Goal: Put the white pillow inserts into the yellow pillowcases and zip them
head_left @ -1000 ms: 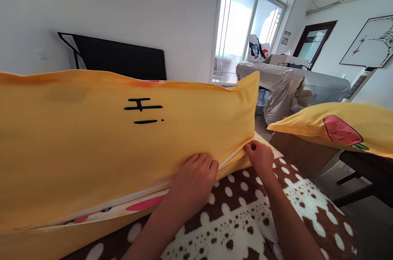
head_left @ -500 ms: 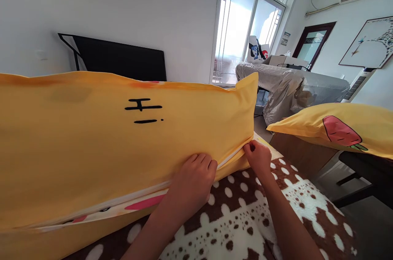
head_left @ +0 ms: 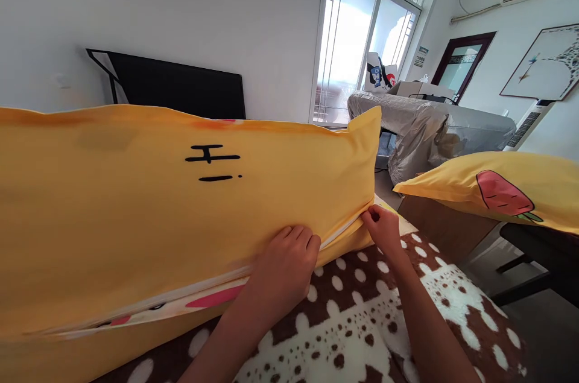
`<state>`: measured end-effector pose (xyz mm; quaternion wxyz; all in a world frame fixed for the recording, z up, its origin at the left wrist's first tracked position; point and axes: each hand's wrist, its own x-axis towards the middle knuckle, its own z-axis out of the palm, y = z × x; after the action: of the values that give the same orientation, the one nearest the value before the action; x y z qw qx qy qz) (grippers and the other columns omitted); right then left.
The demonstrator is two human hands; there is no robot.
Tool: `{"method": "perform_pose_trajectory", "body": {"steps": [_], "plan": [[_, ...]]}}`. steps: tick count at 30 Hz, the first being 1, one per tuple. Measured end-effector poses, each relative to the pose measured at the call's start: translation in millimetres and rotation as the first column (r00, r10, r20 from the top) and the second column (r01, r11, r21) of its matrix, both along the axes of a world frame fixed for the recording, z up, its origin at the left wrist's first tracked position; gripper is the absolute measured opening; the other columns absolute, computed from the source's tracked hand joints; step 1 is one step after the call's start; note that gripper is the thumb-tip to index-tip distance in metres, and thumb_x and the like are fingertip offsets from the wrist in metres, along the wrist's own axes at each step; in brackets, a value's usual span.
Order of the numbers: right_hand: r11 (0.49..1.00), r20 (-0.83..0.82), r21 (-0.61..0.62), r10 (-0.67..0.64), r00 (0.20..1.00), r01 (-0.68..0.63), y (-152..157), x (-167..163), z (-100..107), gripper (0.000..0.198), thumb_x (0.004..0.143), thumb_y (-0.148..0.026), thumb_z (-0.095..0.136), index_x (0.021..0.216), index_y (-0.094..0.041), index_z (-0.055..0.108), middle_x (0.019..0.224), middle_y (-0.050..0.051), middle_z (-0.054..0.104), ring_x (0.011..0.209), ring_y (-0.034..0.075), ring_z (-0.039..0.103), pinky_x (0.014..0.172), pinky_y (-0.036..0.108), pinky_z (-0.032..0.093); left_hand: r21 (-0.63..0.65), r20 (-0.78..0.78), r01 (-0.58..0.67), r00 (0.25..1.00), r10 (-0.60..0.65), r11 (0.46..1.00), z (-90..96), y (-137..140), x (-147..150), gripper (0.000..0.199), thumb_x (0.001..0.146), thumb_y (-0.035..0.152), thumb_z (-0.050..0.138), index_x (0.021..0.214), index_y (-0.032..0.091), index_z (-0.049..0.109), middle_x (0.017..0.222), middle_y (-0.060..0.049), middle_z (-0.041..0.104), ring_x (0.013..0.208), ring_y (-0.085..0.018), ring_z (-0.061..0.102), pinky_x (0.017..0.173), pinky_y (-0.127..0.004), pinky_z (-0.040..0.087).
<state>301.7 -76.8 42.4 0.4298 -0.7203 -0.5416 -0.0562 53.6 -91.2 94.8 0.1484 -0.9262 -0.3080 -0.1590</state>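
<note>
A large yellow pillow (head_left: pixel 136 220) with black "Hi" lettering stands on its edge across the view. Along its lower side runs a white zipper (head_left: pixel 339 231), parted on the left, where a white and pink inner fabric (head_left: pixel 212 298) shows. My left hand (head_left: pixel 289 262) is closed on the pillow cover beside the zipper, its fingers curled into the yellow cloth. At the zipper's right end, near the pillow's corner, my right hand (head_left: pixel 382 229) pinches. Its fingertips hide whatever small part they hold.
Beneath lies a brown and white spotted blanket (head_left: pixel 335 322). To the right, a second yellow pillow (head_left: pixel 438 184) with a red print rests over a black stool (head_left: pixel 534 256). Behind are a plastic-covered piece of furniture (head_left: pixel 420 123) and a black panel (head_left: pixel 181 87) by the wall.
Almost nothing differs. Both hands keep their grip in the same places, and the view has shifted very slightly.
</note>
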Motion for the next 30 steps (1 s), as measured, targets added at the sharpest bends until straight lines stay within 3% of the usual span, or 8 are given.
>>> {"method": "perform_pose_trajectory", "body": {"steps": [2,5,10,14,19,24,30], "plan": [[0.993,-0.032,0.001,0.114,0.993,-0.114,0,5,0,0.026,0.075,-0.037,0.047,0.057,-0.019,0.046,0.052,-0.002,0.048,0.053,0.011,0.041,0.054,0.023,0.028,0.004,0.012,-0.01,1.0,0.01,1.0,-0.9,1,-1,0.018,0.083,0.006,0.041,0.074,0.017,0.053,0.076,-0.006,0.057,0.07,-0.022,0.051,0.063,-0.035,0.041],[0.99,-0.01,-0.031,0.138,0.99,-0.138,-3,5,2,0.024,0.074,-0.037,0.05,0.058,-0.019,0.045,0.053,-0.003,0.049,0.053,0.011,0.042,0.054,0.023,0.028,0.019,0.027,-0.009,1.0,0.009,1.0,-2.5,1,-2,0.018,0.083,0.007,0.042,0.073,0.017,0.053,0.075,-0.006,0.057,0.07,-0.023,0.051,0.063,-0.035,0.041],[0.993,0.107,-0.092,-0.065,0.992,0.074,-8,-3,6,0.024,0.075,-0.035,0.05,0.058,-0.019,0.048,0.056,-0.001,0.053,0.054,0.012,0.043,0.055,0.024,0.024,0.031,0.025,0.002,1.0,-0.003,1.0,-3.3,1,0,0.018,0.083,0.007,0.042,0.074,0.017,0.054,0.075,-0.006,0.056,0.069,-0.022,0.051,0.063,-0.035,0.041],[0.96,0.189,-0.146,-0.212,0.959,0.241,-9,-8,8,0.025,0.076,-0.037,0.05,0.06,-0.019,0.054,0.059,0.001,0.057,0.056,0.013,0.043,0.054,0.025,0.02,0.03,0.019,0.001,1.0,-0.001,1.0,-2.8,1,1,0.018,0.082,0.007,0.042,0.073,0.017,0.054,0.075,-0.006,0.057,0.069,-0.023,0.052,0.063,-0.035,0.041],[0.951,0.227,-0.183,-0.204,0.952,0.248,-7,-10,7,0.024,0.078,-0.035,0.051,0.062,-0.019,0.057,0.063,0.002,0.06,0.056,0.013,0.043,0.053,0.026,0.018,0.022,0.012,0.002,1.0,-0.002,1.0,-1.3,0,0,0.019,0.082,0.005,0.041,0.074,0.017,0.054,0.075,-0.006,0.057,0.07,-0.023,0.051,0.063,-0.035,0.041],[0.959,0.221,-0.073,-0.251,0.942,0.273,-6,-10,5,0.024,0.076,-0.031,0.052,0.057,-0.018,0.054,0.056,0.001,0.055,0.054,0.011,0.038,0.054,0.026,0.017,-0.004,-0.006,0.0,1.0,0.0,1.0,-1.5,-1,2,0.019,0.082,0.005,0.041,0.075,0.017,0.053,0.077,-0.006,0.057,0.07,-0.023,0.051,0.063,-0.035,0.041],[0.95,0.131,0.188,-0.274,0.953,0.248,-5,-5,1,0.025,0.072,-0.029,0.051,0.051,-0.018,0.043,0.051,-0.001,0.047,0.052,0.011,0.035,0.055,0.026,0.022,0.013,-0.011,0.039,0.999,-0.038,0.999,-3.3,-4,4,0.02,0.076,0.001,0.041,0.074,0.017,0.052,0.075,-0.006,0.056,0.069,-0.023,0.051,0.062,-0.035,0.04]]}}
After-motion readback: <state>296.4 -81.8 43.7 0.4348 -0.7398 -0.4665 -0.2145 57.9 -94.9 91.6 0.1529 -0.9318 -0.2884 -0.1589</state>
